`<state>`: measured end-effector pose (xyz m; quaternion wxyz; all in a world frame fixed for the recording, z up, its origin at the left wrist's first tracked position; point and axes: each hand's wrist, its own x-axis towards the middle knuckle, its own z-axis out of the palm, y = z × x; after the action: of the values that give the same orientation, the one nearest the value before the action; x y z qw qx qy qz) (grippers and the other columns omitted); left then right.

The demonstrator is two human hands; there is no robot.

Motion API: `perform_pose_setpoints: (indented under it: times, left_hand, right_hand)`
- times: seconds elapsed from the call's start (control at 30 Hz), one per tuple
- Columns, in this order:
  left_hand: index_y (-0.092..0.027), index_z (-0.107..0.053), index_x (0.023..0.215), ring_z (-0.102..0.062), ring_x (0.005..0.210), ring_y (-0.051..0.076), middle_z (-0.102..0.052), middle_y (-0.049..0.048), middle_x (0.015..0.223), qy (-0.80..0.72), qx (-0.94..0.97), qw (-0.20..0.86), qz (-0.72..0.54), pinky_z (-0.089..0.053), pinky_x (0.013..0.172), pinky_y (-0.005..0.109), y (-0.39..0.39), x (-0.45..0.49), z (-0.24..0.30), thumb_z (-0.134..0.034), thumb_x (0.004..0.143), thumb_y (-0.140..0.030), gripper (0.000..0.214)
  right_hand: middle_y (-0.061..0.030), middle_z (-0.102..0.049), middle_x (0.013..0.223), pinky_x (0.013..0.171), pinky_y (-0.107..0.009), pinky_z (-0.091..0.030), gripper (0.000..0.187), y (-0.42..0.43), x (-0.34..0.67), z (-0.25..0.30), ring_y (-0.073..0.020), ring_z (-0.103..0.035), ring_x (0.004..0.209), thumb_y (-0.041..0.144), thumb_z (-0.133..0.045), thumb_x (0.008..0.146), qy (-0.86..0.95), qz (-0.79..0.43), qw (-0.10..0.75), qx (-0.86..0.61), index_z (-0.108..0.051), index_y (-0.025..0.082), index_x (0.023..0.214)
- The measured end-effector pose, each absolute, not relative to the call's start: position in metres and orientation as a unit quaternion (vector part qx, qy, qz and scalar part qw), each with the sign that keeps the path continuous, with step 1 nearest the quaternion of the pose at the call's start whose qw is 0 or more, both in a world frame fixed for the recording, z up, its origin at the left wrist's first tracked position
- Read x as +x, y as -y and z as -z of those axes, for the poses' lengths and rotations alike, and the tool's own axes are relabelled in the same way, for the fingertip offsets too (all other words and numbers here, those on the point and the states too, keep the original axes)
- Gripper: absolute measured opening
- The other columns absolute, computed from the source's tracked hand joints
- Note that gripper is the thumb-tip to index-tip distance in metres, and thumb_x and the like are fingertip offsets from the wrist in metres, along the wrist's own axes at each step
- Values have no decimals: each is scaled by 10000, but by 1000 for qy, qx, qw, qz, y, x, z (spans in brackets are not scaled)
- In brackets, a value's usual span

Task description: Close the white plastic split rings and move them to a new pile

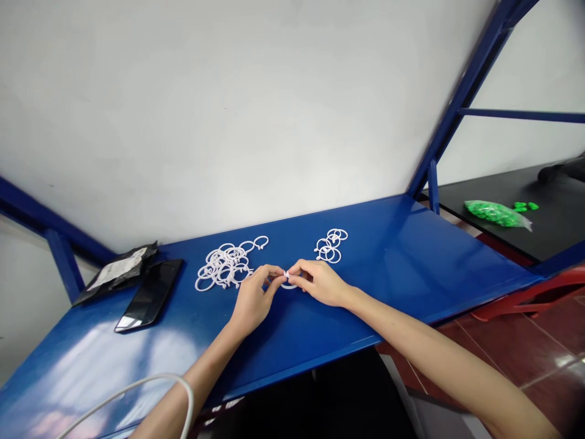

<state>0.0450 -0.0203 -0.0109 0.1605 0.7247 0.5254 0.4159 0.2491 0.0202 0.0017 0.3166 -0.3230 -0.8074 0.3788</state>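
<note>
A white plastic ring (289, 286) with a small clasp is pinched between my two hands over the middle of the blue table. My left hand (256, 297) grips the clasp end from the left, thumb and fingertips closed. From the other side my right hand (320, 281) pinches the same spot, so the fingertips nearly meet and partly hide the clasp. Left of my hands lies a large heap of similar white rings (223, 265). A smaller group of white rings (331, 246) rests beyond my right hand.
On the left of the blue table (388, 244) lie a black phone (150, 296) and a black package (119, 271) with a white label. A white cable (137, 383) loops near my left forearm. At right, a black table (557, 201) bears a bag of green pieces (496, 213).
</note>
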Motion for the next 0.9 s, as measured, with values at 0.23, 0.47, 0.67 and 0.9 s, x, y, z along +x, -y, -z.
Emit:
perform_pose_setpoints:
  times: [0.23,0.47,0.67,0.9]
  left_hand:
    - [-230,-700,925,-678,746,153,-732,2,851,-510,737,139,-422,-530,715,270,22,47,10,-596,964,-304,135]
    - [-230,-679,921,-668,722,147,-717,-2,829,-499,742,116,-432,-531,681,254,25,48,15,-607,953,-253,83]
    - [-220,-635,865,-666,748,147,-689,2,823,-484,751,107,-436,-525,693,253,29,51,17,-581,962,-222,111]
    - [-227,-596,832,-634,760,158,-651,11,808,-476,777,93,-401,-507,705,273,31,51,20,-502,992,-223,186]
  right_hand:
    - [2,-745,894,695,-245,-451,118,-20,248,-1,-133,-640,729,304,-632,978,810,-365,330,-317,-704,214,1002]
    - [-9,-747,940,699,-247,-452,120,-19,248,2,-139,-650,764,284,-605,993,831,-328,326,-310,-702,214,979]
    - [-37,-745,973,758,-264,-476,154,-14,249,3,-163,-679,845,248,-543,1020,847,-309,321,-289,-683,199,976]
    - [-34,-729,929,748,-272,-478,179,-14,253,8,-169,-670,811,275,-519,1029,866,-292,295,-279,-664,215,943]
